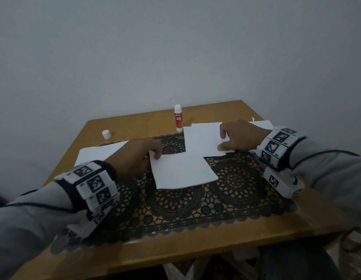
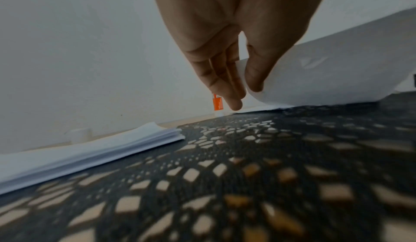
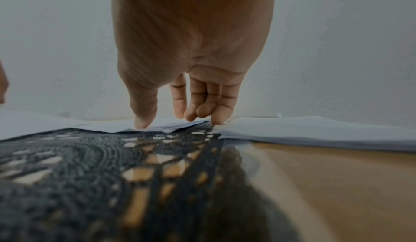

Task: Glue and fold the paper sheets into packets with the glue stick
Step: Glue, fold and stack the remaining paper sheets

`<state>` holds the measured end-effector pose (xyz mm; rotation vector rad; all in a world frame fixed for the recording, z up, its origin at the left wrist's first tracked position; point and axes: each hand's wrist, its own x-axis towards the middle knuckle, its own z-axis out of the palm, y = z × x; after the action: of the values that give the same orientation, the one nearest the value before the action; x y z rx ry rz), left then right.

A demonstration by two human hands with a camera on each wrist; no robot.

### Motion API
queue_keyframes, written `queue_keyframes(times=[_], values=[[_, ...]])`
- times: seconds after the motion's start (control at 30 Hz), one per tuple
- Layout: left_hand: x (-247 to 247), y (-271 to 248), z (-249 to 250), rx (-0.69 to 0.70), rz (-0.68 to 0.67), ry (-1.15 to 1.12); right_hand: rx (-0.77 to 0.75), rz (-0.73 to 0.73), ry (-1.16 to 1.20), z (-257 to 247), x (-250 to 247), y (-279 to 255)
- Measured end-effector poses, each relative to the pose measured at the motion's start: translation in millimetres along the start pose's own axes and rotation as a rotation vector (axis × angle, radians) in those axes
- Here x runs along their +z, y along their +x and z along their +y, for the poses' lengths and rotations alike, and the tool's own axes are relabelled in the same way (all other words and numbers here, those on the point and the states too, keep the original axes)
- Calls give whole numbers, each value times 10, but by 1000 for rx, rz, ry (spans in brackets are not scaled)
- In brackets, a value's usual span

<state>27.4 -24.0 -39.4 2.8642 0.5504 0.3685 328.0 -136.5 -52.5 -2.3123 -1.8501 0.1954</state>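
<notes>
Pinching a white paper sheet (image 1: 181,170) by its corner, the left hand (image 1: 135,156) lifts it; the right hand (image 1: 242,136) presses fingertips on another white sheet (image 1: 202,138).

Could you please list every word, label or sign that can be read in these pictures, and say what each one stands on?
"GLUE STICK": white letters on the red label of the glue stick, standing upright on the table.
Brand line above it on the same label: too small and blurred to read.
Black-and-white square code markers on the wrist bands: patterns only, with tiny characters beside them too small to read.
Left wrist view: label letters blurred.
</notes>
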Motion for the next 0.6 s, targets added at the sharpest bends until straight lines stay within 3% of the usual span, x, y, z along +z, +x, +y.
queue_keyframes(times=[0.17,0.3,0.4,0.6], values=[[9,-60,26,-7,-233,73,-10,3,-2,32,22,29],[-15,-128,40,26,-328,194,-17,54,17,67,17,39],[-42,-138,38,5,-378,260,-13,62,24,78,19,39],[-69,-129,28,-70,-354,123,-39,92,-11,0,15,22]])
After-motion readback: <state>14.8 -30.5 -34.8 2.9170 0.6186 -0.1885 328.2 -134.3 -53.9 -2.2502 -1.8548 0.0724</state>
